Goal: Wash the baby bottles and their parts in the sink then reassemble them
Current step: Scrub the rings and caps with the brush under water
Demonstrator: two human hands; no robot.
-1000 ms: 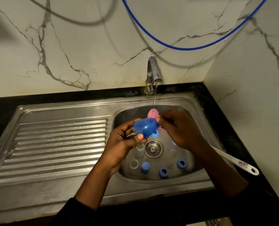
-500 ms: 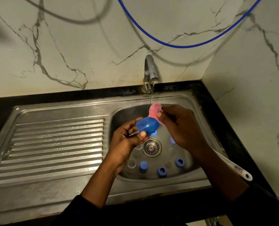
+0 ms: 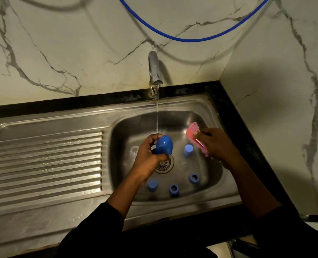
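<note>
My left hand [image 3: 147, 155] grips a blue bottle cap [image 3: 164, 145] over the sink basin [image 3: 206, 116], right under the thin stream of water from the tap [image 3: 154, 69]. To its right, my right hand [image 3: 215, 144] holds a pink bottle brush [image 3: 191, 132] with the bristle head pointing up and away from the cap. On the basin floor lie several blue parts: a cap [image 3: 188, 150], another cap [image 3: 152, 185] and two rings [image 3: 174, 189] [image 3: 193, 178]. Clear pieces [image 3: 134, 150] lie near the drain [image 3: 163, 165], hard to make out.
The ribbed steel drainboard [image 3: 46, 161] stretches to the left of the basin. A black counter edge [image 3: 247, 146] and marble walls close in the back and right. A blue hose [image 3: 188, 39] hangs above the tap.
The brush has come out of the blue cap and moved right with my right hand. My left hand has turned the cap under the running water.
</note>
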